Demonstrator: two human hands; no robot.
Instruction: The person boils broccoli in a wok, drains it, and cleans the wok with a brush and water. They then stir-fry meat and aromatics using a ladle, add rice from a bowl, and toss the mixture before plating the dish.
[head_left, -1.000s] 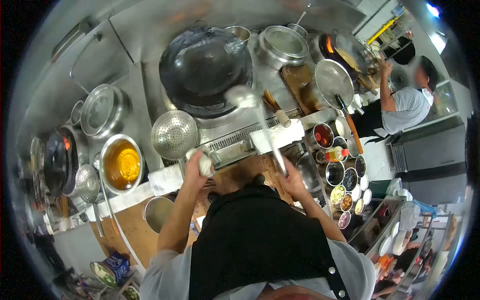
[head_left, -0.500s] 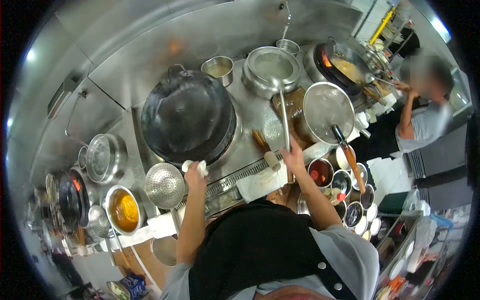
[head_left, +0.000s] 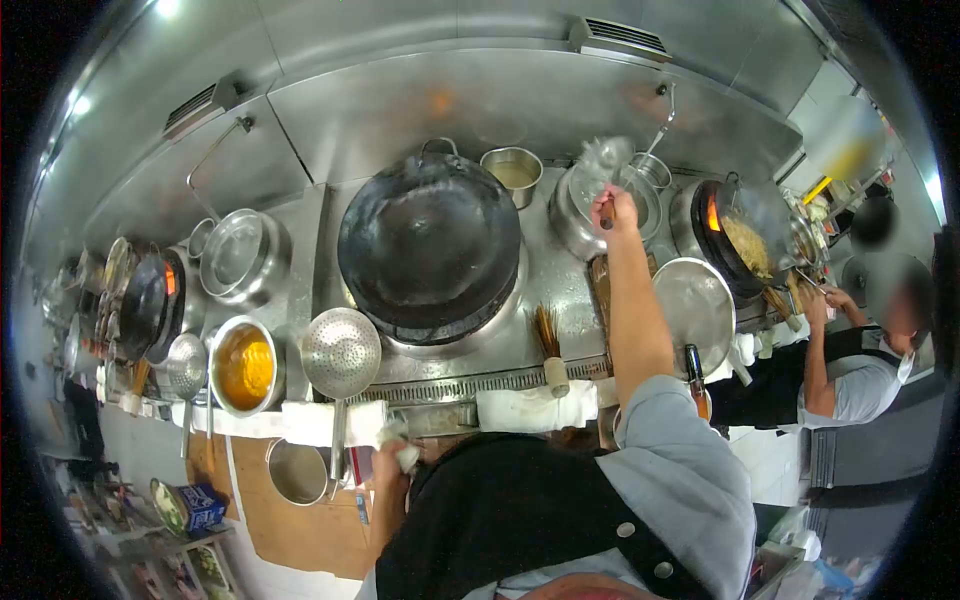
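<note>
With arm stretched out, my right hand [head_left: 619, 213] grips a ladle by its handle, whose brown wooden end pokes out of the fist. Motion smears the ladle's bowl [head_left: 606, 156] above a steel pot [head_left: 574, 222] of water at the back of the range. Low at the counter's front edge, my left hand [head_left: 389, 468] is closed around a white cloth [head_left: 404, 452]. Between the two arms, a large black wok [head_left: 430, 250] sits on its burner. A perforated skimmer [head_left: 341, 353] lies left of the wok, its handle hanging over the edge.
A bowl of orange-yellow liquid [head_left: 228, 372] stands at left. A bamboo brush [head_left: 551, 350] rests on a folded towel [head_left: 505, 408]. A wide strainer [head_left: 693, 312] sits by my right arm. At right a co-worker [head_left: 850, 370] tends another wok [head_left: 738, 240] over flame.
My right hand has reached up and away, swinging the ladle over the water pot. My left hand has drawn back from the wok's rim toward my body with the cloth. The view has turned.
</note>
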